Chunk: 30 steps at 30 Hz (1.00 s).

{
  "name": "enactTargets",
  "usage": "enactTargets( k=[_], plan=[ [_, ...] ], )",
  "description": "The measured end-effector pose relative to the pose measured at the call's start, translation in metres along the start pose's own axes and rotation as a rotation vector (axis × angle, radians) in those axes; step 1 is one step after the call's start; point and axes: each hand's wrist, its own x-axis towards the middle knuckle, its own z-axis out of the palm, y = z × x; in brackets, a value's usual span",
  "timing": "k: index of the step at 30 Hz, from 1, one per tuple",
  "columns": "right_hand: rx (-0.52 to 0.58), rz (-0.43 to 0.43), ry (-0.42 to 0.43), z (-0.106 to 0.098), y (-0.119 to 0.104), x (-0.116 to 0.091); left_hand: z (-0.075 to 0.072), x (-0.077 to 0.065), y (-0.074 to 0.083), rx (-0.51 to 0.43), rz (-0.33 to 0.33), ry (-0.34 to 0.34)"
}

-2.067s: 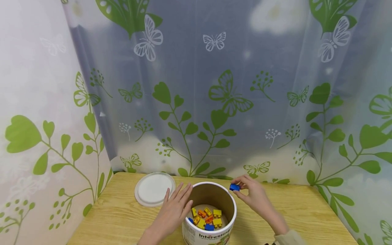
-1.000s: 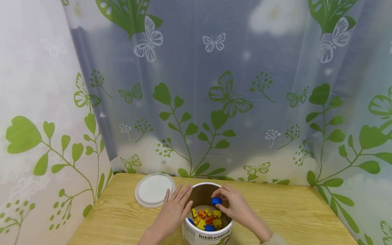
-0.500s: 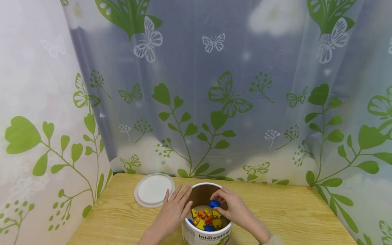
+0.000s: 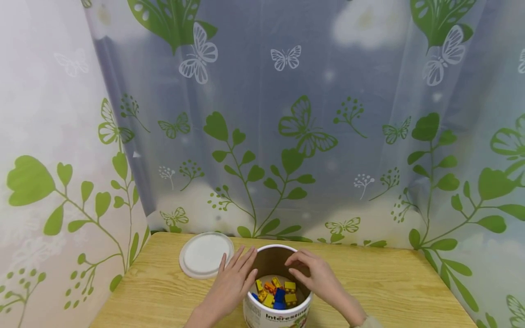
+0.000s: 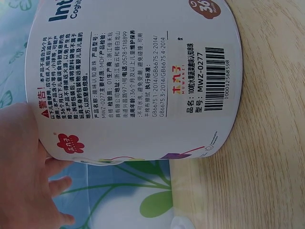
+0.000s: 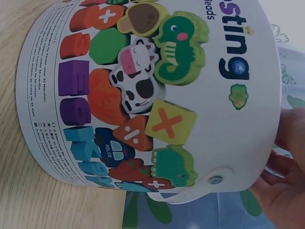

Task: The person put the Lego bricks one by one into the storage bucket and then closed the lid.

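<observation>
A white round bucket [image 4: 252,314] printed with "Interesting" stands at the front of the table. Inside lie several toy building bricks: yellow ones [image 4: 290,287], orange ones, and a blue brick [image 4: 280,295] on top of the pile. My left hand [image 4: 230,283] rests along the left rim with its fingers straight and spread. Over the right rim, my right hand [image 4: 317,275] reaches in above the bricks, thumb and fingers apart and holding nothing. Both wrist views show the bucket's printed side, with the left hand [image 5: 19,167] and right hand [image 6: 286,167] at its top.
A white round lid [image 4: 207,255] lies flat on the wooden table [image 4: 369,282], behind the left hand. Curtains [image 4: 246,136] with green leaves and butterflies close off the back and sides. A white handle [image 6: 178,198] hangs on the bucket's side.
My right hand carried a blue brick from the right into the bucket and let it go. The brick now lies on the pile, and the fingers have parted. My left hand stayed put.
</observation>
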Motion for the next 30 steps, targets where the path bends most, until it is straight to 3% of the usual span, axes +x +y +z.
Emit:
enactTargets(
  k=[14, 25, 30],
  plan=[
    [-0.046, -0.08, 0.145, 0.002, -0.009, 0.005, 0.003, 0.001, 0.004, 0.0, -0.02, 0.017],
    [-0.012, 0.013, 0.138, 0.007, -0.028, 0.011, 0.006, 0.002, 0.008, 0.031, -0.012, 0.092],
    [0.007, 0.056, 0.156, 0.009, -0.041, 0.015, 0.002, 0.002, 0.009, -0.009, 0.003, 0.145]
  ],
)
